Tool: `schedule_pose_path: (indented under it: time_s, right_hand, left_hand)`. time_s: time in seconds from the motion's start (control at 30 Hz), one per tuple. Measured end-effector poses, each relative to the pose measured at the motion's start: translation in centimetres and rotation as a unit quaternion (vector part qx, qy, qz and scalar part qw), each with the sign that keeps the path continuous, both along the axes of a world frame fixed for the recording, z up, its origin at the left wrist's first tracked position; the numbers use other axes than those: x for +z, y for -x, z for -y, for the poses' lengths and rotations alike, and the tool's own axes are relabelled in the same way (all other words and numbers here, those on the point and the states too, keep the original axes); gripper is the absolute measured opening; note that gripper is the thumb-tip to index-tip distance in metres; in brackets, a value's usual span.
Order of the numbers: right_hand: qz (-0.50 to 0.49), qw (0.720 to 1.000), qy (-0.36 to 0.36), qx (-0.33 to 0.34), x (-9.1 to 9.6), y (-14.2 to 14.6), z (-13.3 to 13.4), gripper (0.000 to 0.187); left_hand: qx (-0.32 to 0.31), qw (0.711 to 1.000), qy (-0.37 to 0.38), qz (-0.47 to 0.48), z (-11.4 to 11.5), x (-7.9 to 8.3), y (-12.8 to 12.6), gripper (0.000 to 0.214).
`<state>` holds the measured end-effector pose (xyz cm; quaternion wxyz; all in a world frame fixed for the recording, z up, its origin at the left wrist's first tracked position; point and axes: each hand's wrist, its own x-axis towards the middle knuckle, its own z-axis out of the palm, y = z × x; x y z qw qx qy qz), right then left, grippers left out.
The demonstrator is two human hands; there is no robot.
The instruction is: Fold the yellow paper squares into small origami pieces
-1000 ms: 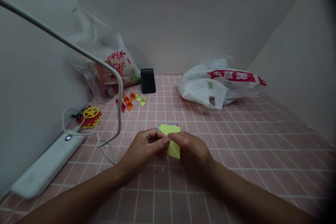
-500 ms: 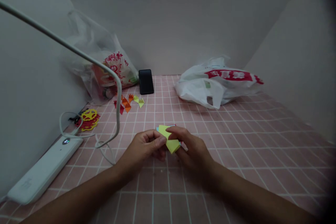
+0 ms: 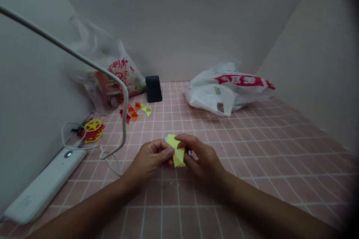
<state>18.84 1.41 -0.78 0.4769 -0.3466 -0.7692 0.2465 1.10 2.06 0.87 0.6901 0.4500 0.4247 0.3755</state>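
A small piece of folded yellow paper is held between my two hands above the pink tiled tabletop. My left hand pinches its left edge between thumb and fingers. On the other side, my right hand has its index finger over the top of the paper and its other fingers curled at the right edge. Bits of blue and pink show behind the yellow paper; what they belong to is mostly hidden. Further back lie several small folded paper pieces in red, orange and yellow.
A white power strip with a cable lies at the left. Yellow and red cut-out shapes rest beyond it. A black phone and two plastic bags are at the back. A thick white cable arches across the left.
The lower part of the yellow paper has been turned and folded, now showing a squarer flap with creases. Both hands stay on it. The whole view has shifted slightly.
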Motion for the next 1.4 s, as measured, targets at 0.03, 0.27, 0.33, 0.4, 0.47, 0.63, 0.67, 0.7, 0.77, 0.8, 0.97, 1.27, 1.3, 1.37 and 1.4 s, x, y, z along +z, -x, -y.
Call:
schedule_pose_path:
  time_s: [0.03,0.27,0.33,0.4,0.47,0.63,0.67,0.7,0.77,0.8,0.97,1.27,1.3,1.37,1.4]
  right_hand:
    - [-0.026,0.999,0.044,0.002,0.1,0.0,0.0,0.038]
    - [-0.162,0.932,0.323,0.026,1.0,0.2,-0.4,0.012]
    - [-0.164,0.930,0.328,0.027,1.2,0.2,-0.5,0.014]
    - [-0.167,0.931,0.325,0.029,1.3,0.2,-0.6,0.014]
    - [-0.181,0.928,0.325,0.033,1.2,0.1,-0.7,0.013]
    - [-0.268,0.917,0.295,0.035,0.7,0.3,-0.6,0.016]
    - [-0.274,0.916,0.289,0.039,0.6,0.3,-0.5,0.018]
    - [-0.272,0.918,0.286,0.042,0.5,0.4,-0.5,0.019]
    - [-0.241,0.926,0.286,0.042,0.5,0.4,-0.5,0.017]
    - [-0.220,0.931,0.288,0.038,0.5,0.4,-0.5,0.013]
    - [-0.170,0.938,0.301,0.014,0.8,0.2,-0.7,0.010]
    - [-0.056,0.976,0.211,0.019,0.7,-0.3,-0.8,0.008]
    - [-0.046,0.979,0.195,0.025,0.7,-0.3,-0.9,0.009]
    - [-0.038,0.983,0.179,0.034,0.5,-0.5,-1.0,0.010]
    - [-0.036,0.983,0.176,0.037,0.5,-0.5,-1.1,0.010]
  left_hand:
    - [0.013,1.000,-0.001,0.007,-0.1,-0.1,0.0,0.030]
    - [0.072,0.996,-0.044,-0.011,-0.4,-0.7,0.2,0.026]
    - [0.058,0.995,-0.065,-0.039,-0.5,-0.7,0.3,0.023]
    - [0.037,0.994,-0.079,-0.065,-0.6,-0.5,0.4,0.020]
    - [0.025,0.992,-0.088,-0.082,-0.6,-0.3,0.4,0.020]
    - [0.090,0.992,-0.067,-0.060,-0.5,-0.3,0.2,0.023]
    - [0.106,0.991,-0.061,-0.049,-0.4,-0.4,0.1,0.024]
    - [0.118,0.990,-0.060,-0.039,-0.4,-0.4,0.0,0.024]
    - [0.133,0.989,-0.066,-0.028,-0.3,-0.5,0.0,0.024]
    - [0.135,0.988,-0.071,-0.026,-0.2,-0.6,0.0,0.023]
    - [0.119,0.988,-0.094,-0.032,-0.2,-1.3,0.0,0.015]
    - [0.066,0.993,-0.092,0.039,-0.2,-1.5,0.1,0.042]
    - [0.059,0.993,-0.102,0.029,-0.3,-1.4,0.2,0.036]
    - [0.042,0.990,-0.133,-0.013,-0.5,-1.1,0.5,0.019]
    - [0.031,0.987,-0.150,-0.038,-0.6,-1.0,0.6,0.012]
